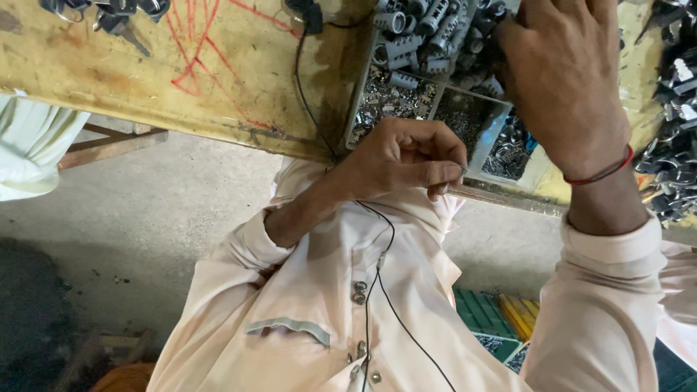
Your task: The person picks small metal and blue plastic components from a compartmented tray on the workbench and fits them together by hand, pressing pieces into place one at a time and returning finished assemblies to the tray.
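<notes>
My left hand [406,156] is curled at the table's front edge, thumb pressed on the forefinger, pinching a small thin metal piece [462,169] whose tip just shows. My right hand [563,80], with a red thread round the wrist, reaches into a compartmented tray [485,141] and rests on a heap of grey metal cylinders [417,33]. Its fingertips are hidden among them. Both arms wear pale pink sleeves.
Tray compartments hold small shiny metal bits [392,101]. A bunch of keys [109,14] lies at the far left of the worn yellow table [218,72]. A pile of dark metal parts [675,145] is on the right. A black cable [301,80] hangs over the edge. A green crate [483,312] stands on the floor.
</notes>
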`<state>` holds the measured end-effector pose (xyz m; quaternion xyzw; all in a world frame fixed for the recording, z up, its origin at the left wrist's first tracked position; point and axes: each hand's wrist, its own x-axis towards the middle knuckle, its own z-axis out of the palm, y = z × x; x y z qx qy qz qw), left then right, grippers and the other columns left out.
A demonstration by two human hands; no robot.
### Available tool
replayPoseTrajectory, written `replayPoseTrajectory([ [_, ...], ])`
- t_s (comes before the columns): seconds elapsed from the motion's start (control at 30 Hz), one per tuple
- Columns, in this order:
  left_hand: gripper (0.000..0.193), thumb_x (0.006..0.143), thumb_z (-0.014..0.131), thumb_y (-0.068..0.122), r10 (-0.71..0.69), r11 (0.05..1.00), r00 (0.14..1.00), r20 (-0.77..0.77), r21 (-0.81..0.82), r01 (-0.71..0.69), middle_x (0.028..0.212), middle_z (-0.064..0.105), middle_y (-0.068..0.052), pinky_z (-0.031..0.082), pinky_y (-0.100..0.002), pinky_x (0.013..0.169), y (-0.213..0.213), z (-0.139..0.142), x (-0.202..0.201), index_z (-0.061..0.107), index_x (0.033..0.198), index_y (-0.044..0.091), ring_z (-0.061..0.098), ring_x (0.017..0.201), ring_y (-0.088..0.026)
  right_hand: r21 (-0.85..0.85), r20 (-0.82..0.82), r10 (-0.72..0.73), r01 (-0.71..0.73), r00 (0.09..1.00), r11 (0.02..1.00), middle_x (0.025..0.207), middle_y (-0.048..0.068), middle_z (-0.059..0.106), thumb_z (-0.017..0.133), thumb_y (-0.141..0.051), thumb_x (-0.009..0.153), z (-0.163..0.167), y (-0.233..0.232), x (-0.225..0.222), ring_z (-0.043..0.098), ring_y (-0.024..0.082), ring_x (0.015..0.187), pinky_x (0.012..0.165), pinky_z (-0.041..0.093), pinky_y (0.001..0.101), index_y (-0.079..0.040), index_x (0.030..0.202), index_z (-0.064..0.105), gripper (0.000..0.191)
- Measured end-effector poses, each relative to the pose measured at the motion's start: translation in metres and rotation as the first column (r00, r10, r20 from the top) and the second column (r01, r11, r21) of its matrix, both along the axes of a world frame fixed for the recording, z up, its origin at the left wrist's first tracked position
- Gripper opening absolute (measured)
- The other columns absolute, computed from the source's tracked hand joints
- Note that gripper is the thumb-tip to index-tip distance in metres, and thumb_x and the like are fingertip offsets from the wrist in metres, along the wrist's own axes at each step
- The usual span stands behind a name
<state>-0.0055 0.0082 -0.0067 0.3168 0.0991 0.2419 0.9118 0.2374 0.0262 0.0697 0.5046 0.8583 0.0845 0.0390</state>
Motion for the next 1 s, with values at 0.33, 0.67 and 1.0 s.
replayPoseTrajectory([
  [0.33, 0.015, 0.103, 0.07, 0.009, 0.034, 0.999, 0.998, -0.055, -0.009, -0.034, 0.102, 0.073, -0.007, 0.057, -0.026, 0.076, -0.001, 0.017, -0.01, 0.067, 0.113, -0.001, 0.068, 0.092, -0.01, -0.234, -0.531, -0.276, 0.174, 0.801, 0.957, 0.114, 0.017, 0.065, 0.071, 0.015, 0.101, 0.053, -0.048, -0.046, 0.067, 0.029, 0.102, 0.078, 0.055, 0.0352, 0.004, 0.115, 0.063, 0.02],
  [0.67, 0.013, 0.102, 0.074, 0.009, 0.065, 0.994, 0.997, -0.046, -0.084, -0.069, 0.094, 0.069, -0.005, 0.056, -0.025, 0.07, 0.004, 0.022, -0.008, 0.067, 0.105, -0.002, 0.066, 0.076, -0.009, -0.549, -0.762, -0.626, 0.346, 0.166, 0.761, 0.114, 0.011, 0.073, 0.077, 0.013, 0.085, 0.014, -0.095, -0.067, 0.058, 0.014, 0.078, 0.067, 0.04, 0.026, -0.001, 0.107, 0.073, 0.027],
  [1.0, 0.018, 0.097, 0.079, 0.016, 0.182, 0.983, 0.93, -0.32, 0.022, -0.185, 0.085, 0.064, 0.006, 0.045, -0.017, 0.06, -0.008, 0.034, -0.006, 0.069, 0.101, 0.003, 0.054, 0.071, 0.002, -0.267, -0.78, -0.412, 0.346, 0.471, 0.9, 0.116, 0.02, 0.072, 0.062, 0.025, 0.087, 0.024, -0.089, -0.078, 0.072, 0.027, 0.098, 0.084, 0.057, 0.0316, 0.002, 0.115, 0.07, 0.037],
])
